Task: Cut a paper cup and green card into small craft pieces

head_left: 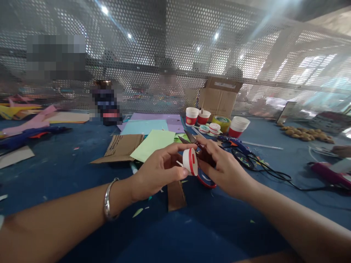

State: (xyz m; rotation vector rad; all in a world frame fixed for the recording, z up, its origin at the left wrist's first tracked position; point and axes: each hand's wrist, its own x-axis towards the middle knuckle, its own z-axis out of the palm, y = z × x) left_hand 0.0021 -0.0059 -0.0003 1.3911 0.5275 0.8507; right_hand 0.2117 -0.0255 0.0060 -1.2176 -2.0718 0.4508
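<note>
At the far left of the blue tabletop (68, 160) lie pink and yellow paper sheets (33, 117) and a blue glue gun (33, 133). Nearer the middle, a flat piece of cardboard (122, 148) lies just beside a green sheet (153, 143), with light blue and purple sheets behind them.

The left forearm comes in from the lower left with a metal bracelet (108, 199) on the wrist. The left hand (156, 171) is in a grasping grip on a small white cup (189, 161) with a red stripe, pinched between thumb and fingers. The cup lies on its side in the air above the tabletop, between the two hands. Under it, a cardboard strip (175, 195) lies on the tabletop.

The right hand (225, 170) is clenched around scissors (191, 137). Their dark blades stick out up and to the left over the cup, a red and blue handle loop shows beneath the palm, and the fingertips touch the cup's red side.

Behind the hands stand red and white cups (192, 116), a tape roll (221, 122), a cup stack (239, 127) and an open box (219, 96). To the right, a black cable (270, 173) runs toward a pink glue gun (329, 174), and another person's hand (341, 150) rests at the edge.
</note>
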